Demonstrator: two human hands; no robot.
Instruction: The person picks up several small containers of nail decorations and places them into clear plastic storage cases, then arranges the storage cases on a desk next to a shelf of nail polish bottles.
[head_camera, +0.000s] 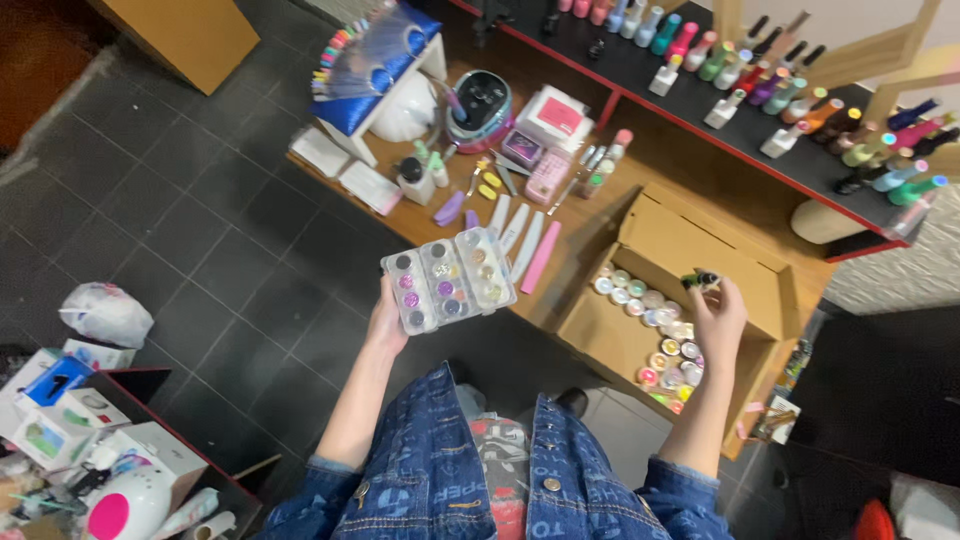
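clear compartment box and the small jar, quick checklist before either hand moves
1. Left hand has the clear compartment box held from below: ok.
2. Box level, glitter pots seated in their cells: ok.
3. Right hand pinches a small dark jar in its fingertips: ok.
4. Jar lid shut: cannot tell, too small.
5. Cardboard box open, flaps out of the way: ok.
6. Free floor space in the cardboard box left of the rows of jars: ok.
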